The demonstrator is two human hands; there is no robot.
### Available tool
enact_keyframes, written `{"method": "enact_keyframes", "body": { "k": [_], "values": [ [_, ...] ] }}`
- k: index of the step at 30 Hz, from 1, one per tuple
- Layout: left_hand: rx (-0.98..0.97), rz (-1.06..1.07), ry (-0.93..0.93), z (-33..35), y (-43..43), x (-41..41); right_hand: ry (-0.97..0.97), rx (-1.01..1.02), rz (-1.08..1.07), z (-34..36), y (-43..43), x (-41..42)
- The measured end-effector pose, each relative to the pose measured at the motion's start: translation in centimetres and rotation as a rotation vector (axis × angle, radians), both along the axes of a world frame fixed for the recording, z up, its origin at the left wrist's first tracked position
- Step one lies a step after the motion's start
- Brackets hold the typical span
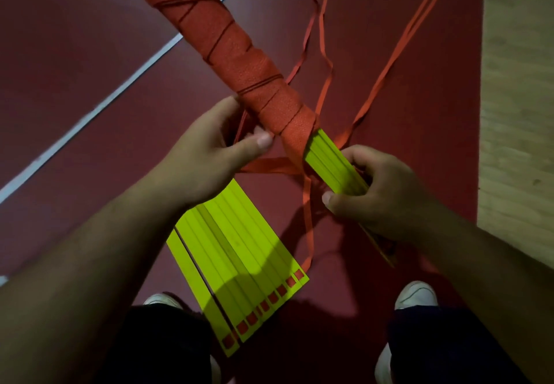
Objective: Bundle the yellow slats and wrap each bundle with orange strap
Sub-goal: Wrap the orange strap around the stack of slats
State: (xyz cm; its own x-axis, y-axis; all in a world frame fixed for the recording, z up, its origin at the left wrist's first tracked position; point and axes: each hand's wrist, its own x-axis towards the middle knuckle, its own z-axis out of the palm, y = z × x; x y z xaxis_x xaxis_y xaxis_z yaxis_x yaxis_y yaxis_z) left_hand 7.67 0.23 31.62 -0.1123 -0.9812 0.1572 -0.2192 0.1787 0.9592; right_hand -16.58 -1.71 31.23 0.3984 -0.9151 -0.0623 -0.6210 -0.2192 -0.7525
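A long bundle of yellow slats [332, 165] runs diagonally from the top centre to my right hand, mostly covered in wound orange strap [239, 51]. My right hand [380, 191] grips the bare yellow end of that bundle. My left hand [209, 155] pinches the orange strap beside the wrapped part. A strap length [269, 166] stretches from under my left hand across to the bundle. Several loose yellow slats [236, 266] with small red squares at their near ends lie flat on the floor under my left wrist.
Loose orange strap tails [326, 63] trail over the dark red floor [90, 54] toward the top right. A white floor line [120, 90] crosses diagonally at left. Pale wooden flooring [518, 84] borders the right. My two white shoes [415, 295] show at the bottom.
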Motion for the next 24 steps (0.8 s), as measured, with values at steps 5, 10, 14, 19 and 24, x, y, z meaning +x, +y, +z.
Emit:
{"method": "enact_keyframes", "body": {
  "k": [5, 10, 14, 19, 24],
  "values": [
    [-0.084, 0.291, -0.338, -1.7, -0.9, 0.0, 0.031, -0.050, -0.024, -0.2, 0.0, -0.4],
    [-0.039, 0.435, -0.363, -1.6, -0.9, -1.0, 0.001, -0.092, -0.049, -0.4, 0.3, -0.2],
    [0.173, 0.355, -0.008, -1.2, 0.0, -3.5, -0.002, -0.183, -0.127, -0.8, 0.4, 0.2],
    [0.172, 0.258, 0.086, 0.1, 1.2, -4.7, 0.055, -0.207, -0.270, -1.2, 0.6, 0.7],
    [0.138, 0.364, 0.120, -0.7, 0.8, -4.8, 0.093, -0.166, -0.267, -1.2, 1.6, 1.5]
  ]
}}
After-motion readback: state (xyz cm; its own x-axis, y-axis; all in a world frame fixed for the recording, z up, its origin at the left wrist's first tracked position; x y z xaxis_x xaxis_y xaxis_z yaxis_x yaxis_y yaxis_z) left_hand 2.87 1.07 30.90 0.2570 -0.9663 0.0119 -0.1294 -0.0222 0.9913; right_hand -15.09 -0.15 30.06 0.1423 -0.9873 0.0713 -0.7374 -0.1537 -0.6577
